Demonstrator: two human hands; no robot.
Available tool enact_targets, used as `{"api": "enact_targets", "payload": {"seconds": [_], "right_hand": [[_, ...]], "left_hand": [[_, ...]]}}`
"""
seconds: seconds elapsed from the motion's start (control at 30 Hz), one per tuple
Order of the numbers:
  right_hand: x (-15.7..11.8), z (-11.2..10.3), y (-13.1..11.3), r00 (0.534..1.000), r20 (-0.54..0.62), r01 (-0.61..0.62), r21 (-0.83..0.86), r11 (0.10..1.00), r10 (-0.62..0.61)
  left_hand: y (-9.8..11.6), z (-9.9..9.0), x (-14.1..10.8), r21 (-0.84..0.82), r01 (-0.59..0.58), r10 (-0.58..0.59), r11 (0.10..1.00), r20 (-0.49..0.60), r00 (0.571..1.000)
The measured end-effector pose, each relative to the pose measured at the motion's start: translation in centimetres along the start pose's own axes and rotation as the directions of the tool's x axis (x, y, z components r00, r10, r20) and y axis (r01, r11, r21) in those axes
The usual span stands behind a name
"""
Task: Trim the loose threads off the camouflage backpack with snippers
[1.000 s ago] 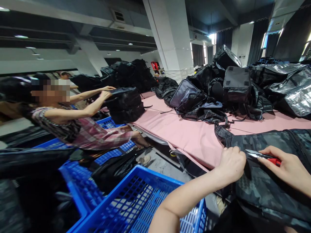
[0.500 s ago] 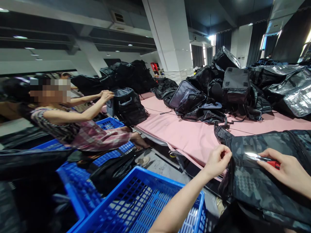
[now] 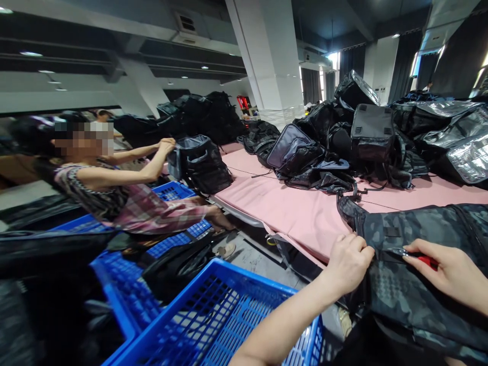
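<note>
We are looking down at the bag (image 3: 396, 292), its camouflage front lying face up at the near right of the bench (image 3: 267, 198). Our right hand (image 3: 446, 269) is gripping the snips (image 3: 400, 251), and their metal tip is pointing left, just above the fabric. Over at the bag's left edge, our left hand (image 3: 351, 262) is working with its fingers curled closed; we cannot tell what, if anything, it is pinching. The patch (image 3: 391, 232) is showing just beyond the snips.

Below our left forearm, the crate (image 3: 224, 305) is standing open, its blue slats catching the light. Across the bench's pink cover, a pile (image 3: 316, 147) of dark bags is slumping in the middle, and silver linings (image 3: 470, 157) are gleaming at the far right. And on our left, a co-worker (image 3: 141, 203) in a plaid apron is sitting with both arms stretched forward, hands meeting at the rim of a black bag (image 3: 208, 168), which is standing upright on the bench's left end.
</note>
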State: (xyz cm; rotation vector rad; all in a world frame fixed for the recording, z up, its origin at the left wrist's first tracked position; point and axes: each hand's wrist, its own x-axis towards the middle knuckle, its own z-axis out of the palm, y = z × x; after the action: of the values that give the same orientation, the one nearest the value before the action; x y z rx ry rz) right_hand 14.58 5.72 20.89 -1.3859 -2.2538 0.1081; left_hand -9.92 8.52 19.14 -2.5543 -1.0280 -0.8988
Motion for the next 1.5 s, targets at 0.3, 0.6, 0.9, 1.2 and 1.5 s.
{"api": "enact_targets", "payload": {"seconds": [0.3, 0.6, 0.9, 1.2, 1.5], "right_hand": [[0.4, -0.2, -0.5, 0.994, -0.107, -0.003, -0.026, 1.0, 0.0], [0.4, -0.2, -0.6, 0.989, -0.137, -0.064, -0.004, 0.998, 0.063], [0.4, -0.2, -0.4, 0.99, -0.128, -0.053, 0.007, 0.999, 0.053], [0.4, 0.0, -0.4, 0.99, -0.09, -0.107, 0.03, 0.994, 0.109], [0.4, -0.2, -0.5, 0.986, -0.077, -0.143, 0.041, 0.989, 0.146]], "left_hand": [[-0.7, 0.5, 0.6, -0.237, -0.085, 0.043, 0.968, -0.179, 0.983], [-0.1, -0.4, 0.7, -0.577, 0.017, -0.078, 0.816, -0.081, 0.994], [3.2, -1.3, 3.9, 0.035, 0.082, -0.089, 0.996, 0.43, 0.898], [1.5, 0.8, 2.9, 0.029, -0.037, 0.026, 0.999, 0.301, 0.953], [-0.3, 0.1, 1.1, -0.455, 0.141, -0.161, 0.879, -0.004, 0.987]]}}
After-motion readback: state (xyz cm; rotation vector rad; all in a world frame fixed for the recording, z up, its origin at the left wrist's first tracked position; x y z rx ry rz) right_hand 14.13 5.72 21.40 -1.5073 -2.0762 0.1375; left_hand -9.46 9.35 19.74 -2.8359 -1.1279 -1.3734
